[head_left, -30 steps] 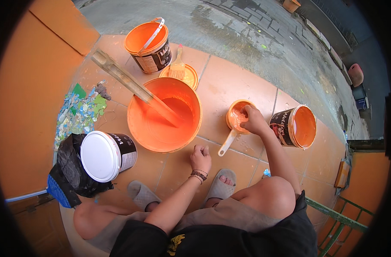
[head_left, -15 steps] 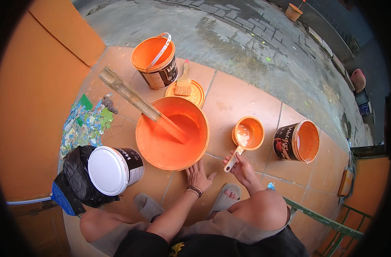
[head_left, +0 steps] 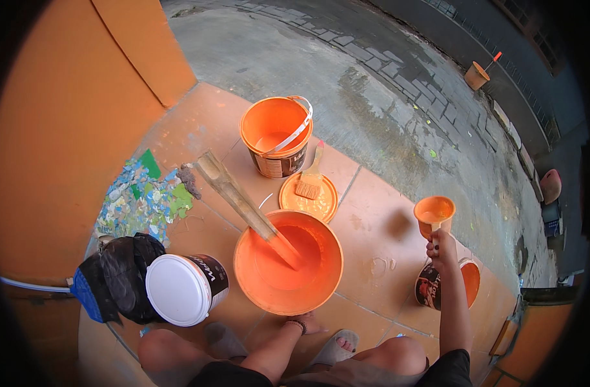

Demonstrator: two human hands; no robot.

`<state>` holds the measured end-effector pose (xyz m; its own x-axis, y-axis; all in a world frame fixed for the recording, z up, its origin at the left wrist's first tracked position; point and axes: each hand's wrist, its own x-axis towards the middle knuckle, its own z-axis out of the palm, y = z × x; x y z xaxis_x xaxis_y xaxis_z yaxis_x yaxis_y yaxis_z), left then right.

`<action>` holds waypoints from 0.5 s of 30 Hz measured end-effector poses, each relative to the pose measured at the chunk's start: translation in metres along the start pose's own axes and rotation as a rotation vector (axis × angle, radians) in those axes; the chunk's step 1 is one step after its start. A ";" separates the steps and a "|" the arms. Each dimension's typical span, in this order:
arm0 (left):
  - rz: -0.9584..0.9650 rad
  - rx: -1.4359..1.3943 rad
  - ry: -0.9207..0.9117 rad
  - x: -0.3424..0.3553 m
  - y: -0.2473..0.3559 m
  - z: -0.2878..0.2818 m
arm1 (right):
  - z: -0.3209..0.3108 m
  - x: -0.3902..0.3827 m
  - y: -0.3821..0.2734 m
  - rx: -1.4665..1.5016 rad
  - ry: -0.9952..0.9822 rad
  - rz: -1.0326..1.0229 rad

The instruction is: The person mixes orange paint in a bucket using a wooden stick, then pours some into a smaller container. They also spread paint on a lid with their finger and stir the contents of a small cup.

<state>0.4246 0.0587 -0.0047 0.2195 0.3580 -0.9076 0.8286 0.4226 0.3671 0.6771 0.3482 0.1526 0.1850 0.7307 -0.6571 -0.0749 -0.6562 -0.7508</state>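
Note:
My right hand [head_left: 442, 250] is raised at the right, its fingers wrapped round the handle of an orange-coated dipper [head_left: 434, 224]. The dipper is upright above the tiles, and its shadow falls to its left. In the middle stands a wide basin [head_left: 334, 277] of orange paint. A wooden stick [head_left: 235, 198], its lower end coated orange, leans in the paint. By the basin's near side is my left hand [head_left: 313, 322], its thumb stretched out; the basin hides part of the fingers.
An orange-stained bucket [head_left: 429, 287] lies behind my right forearm. Beyond the basin are a paintbrush [head_left: 310, 184] on an orange lid [head_left: 327, 208] and an upright handled bucket [head_left: 275, 166]. At left are a white-lidded bucket [head_left: 179, 290], black plastic bag [head_left: 124, 277] and paint flakes [head_left: 140, 203].
My right hand has lifted the dipper up and to the right, away from the tiles. The view has shifted, so the basin appears lower. My left hand stays by the basin.

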 end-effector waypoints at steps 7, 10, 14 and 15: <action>0.078 -0.014 -0.136 -0.010 0.017 -0.029 | -0.001 0.181 -0.087 -1.243 0.763 -0.633; 0.067 -0.045 -0.139 -0.013 0.013 -0.033 | 0.044 0.167 -0.128 -1.179 0.905 -0.659; 0.068 -0.087 -0.140 -0.015 0.008 -0.035 | 0.085 0.125 -0.166 -1.125 0.933 -0.714; 0.077 -0.084 -0.137 -0.015 0.010 -0.037 | 0.079 0.128 -0.169 -1.102 0.970 -0.791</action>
<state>0.4107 0.0884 0.0203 0.3534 0.2770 -0.8935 0.7623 0.4684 0.4467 0.6362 0.5677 0.1903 0.3684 0.8216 0.4350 0.9297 -0.3240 -0.1755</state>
